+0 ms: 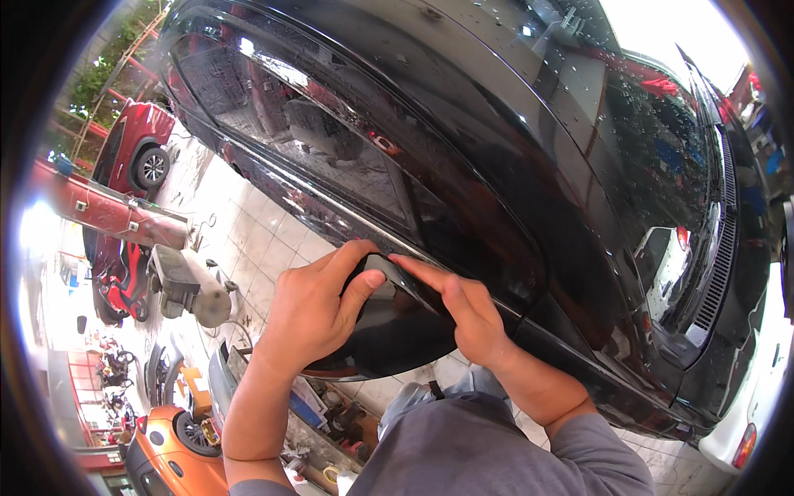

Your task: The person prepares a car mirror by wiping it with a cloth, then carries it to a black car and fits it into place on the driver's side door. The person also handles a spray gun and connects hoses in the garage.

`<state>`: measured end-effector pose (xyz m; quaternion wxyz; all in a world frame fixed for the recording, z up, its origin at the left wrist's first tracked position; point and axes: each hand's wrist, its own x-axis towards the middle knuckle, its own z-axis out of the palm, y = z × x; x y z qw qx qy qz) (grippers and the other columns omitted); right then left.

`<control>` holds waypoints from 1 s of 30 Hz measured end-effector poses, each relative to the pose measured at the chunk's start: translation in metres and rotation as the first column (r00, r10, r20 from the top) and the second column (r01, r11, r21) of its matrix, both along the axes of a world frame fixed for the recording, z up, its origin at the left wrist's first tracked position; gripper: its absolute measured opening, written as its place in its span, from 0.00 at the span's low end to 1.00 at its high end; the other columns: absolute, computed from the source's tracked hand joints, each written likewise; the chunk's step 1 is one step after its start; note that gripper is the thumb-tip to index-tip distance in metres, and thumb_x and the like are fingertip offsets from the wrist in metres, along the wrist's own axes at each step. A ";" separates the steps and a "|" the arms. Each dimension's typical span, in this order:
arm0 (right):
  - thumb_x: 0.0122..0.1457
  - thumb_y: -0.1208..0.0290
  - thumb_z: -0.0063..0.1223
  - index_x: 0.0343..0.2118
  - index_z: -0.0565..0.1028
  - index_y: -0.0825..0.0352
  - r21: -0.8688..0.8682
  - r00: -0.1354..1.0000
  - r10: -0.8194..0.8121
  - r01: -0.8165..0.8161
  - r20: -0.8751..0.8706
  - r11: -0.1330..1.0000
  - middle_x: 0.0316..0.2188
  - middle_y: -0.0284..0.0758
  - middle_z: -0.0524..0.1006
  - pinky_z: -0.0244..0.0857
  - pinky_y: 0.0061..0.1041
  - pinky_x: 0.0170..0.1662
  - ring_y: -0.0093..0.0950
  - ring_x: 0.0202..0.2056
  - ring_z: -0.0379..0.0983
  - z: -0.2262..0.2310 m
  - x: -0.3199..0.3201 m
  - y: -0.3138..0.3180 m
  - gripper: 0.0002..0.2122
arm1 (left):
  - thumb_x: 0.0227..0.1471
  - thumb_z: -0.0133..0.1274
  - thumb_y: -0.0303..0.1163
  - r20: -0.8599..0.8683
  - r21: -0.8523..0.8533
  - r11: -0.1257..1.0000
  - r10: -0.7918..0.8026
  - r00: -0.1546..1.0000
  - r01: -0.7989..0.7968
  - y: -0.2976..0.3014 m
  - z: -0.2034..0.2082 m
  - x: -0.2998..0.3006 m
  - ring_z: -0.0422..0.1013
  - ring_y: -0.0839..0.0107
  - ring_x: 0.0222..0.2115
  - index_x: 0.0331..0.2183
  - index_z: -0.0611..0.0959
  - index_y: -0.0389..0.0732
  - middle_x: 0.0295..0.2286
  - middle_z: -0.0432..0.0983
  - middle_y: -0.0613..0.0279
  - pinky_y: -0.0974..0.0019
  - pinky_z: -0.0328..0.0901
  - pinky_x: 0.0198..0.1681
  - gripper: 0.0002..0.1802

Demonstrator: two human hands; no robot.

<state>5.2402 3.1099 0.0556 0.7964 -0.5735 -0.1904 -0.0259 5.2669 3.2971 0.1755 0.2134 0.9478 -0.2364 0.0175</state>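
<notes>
A black car's side mirror [395, 335] sits between my hands, its glossy housing jutting out from the front door. My left hand [318, 310] curls around the mirror's outer edge, fingers over the far side and thumb on the near face. From the right, my right hand [467, 310] lies against the side nearer the door, its fingers stretched out straight toward the left fingertips. The black car [463, 157] fills the upper and right part of the view, with water drops on its roof and windshield [645, 124]. The fingertips behind the mirror are hidden.
A grey tank-shaped machine [198, 289] stands on the tiled floor [265, 236] at left, below a red post [107, 202]. Farther off are a red car [136, 145] and an orange car [169, 455]. A cluttered bench [314, 430] lies below the mirror; a white car [748, 405] is at right.
</notes>
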 end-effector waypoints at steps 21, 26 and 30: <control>0.73 0.49 0.29 0.45 0.78 0.81 0.037 0.971 -0.213 0.210 0.113 0.977 0.44 0.52 0.81 0.68 0.32 0.56 0.42 0.49 0.79 -0.010 -0.004 0.005 0.33 | 0.58 0.58 0.36 -0.038 -0.125 0.990 -0.062 0.997 0.057 0.005 -0.003 0.009 0.76 0.48 0.26 0.40 0.82 0.36 0.25 0.78 0.48 0.56 0.68 0.27 0.13; 0.68 0.37 0.10 0.59 0.68 0.78 0.149 0.983 0.122 -0.101 -0.137 0.984 0.54 0.46 0.75 0.63 0.31 0.59 0.32 0.52 0.74 0.007 -0.003 0.005 0.45 | 0.64 0.49 0.39 -0.167 -0.169 0.985 -0.068 0.984 0.040 0.028 0.008 0.009 0.76 0.53 0.25 0.49 0.80 0.35 0.24 0.76 0.44 0.59 0.67 0.31 0.20; 0.68 0.38 0.08 0.60 0.67 0.79 0.152 0.976 0.160 -0.137 -0.150 0.979 0.57 0.47 0.73 0.56 0.31 0.64 0.34 0.57 0.69 -0.001 -0.004 0.003 0.45 | 0.65 0.39 0.57 -0.273 -0.420 0.898 0.018 0.962 -0.136 0.096 -0.016 -0.029 0.78 0.60 0.42 0.55 0.76 0.28 0.40 0.82 0.46 0.62 0.68 0.49 0.39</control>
